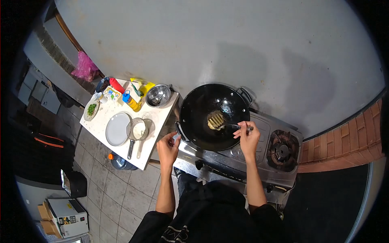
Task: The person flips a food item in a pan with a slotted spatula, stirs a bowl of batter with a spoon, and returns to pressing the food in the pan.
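Observation:
A large black wok (198, 135) sits on the left burner of a gas stove. In its middle lies a small lump of pale yellowish food (211, 124), partly covered by the slotted head of a spatula (219, 119). My right hand (249, 137) is closed round the spatula's handle, over the wok's right rim. At the wok's left side, my left hand (167, 149) has its fingers curled at the side handle (179, 130). The fingers' exact contact with that handle is partly hidden.
The stove (259, 152) has a second burner (282, 152) on the right. On the left, a white table (154, 131) holds a grey plate (117, 129), a saucepan (137, 128) with white contents, a steel bowl (158, 96), a yellow bottle (131, 102) and chopped greens (92, 109).

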The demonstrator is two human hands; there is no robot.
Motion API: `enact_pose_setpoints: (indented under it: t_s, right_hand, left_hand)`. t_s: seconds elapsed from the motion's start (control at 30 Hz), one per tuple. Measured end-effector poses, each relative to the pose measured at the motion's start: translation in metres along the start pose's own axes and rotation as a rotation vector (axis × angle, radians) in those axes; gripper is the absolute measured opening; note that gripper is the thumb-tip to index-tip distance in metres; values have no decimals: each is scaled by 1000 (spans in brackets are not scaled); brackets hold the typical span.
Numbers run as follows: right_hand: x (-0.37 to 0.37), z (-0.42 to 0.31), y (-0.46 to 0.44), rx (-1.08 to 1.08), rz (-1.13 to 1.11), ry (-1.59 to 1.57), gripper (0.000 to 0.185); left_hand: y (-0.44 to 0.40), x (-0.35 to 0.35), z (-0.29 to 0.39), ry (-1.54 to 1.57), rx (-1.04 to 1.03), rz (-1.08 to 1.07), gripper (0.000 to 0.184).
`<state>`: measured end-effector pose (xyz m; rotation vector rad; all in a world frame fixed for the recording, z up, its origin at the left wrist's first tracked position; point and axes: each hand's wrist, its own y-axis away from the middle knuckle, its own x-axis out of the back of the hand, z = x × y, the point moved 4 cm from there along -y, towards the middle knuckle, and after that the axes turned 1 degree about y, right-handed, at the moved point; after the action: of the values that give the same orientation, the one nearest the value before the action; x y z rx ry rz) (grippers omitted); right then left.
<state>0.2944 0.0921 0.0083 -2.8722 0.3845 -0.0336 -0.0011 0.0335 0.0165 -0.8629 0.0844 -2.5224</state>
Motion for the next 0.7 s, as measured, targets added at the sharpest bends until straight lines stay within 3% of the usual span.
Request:
enact_pose_setpoints:
  t_s: [0.37,0.7]
  right_hand:
    - [20,-27,-15,31,-70,261,18]
    - [-1,2,-3,31,-68,86,17]
  left_hand:
    - [1,1,1,-7,33,-11,24]
    - [-1,1,0,-7,60,-34,25]
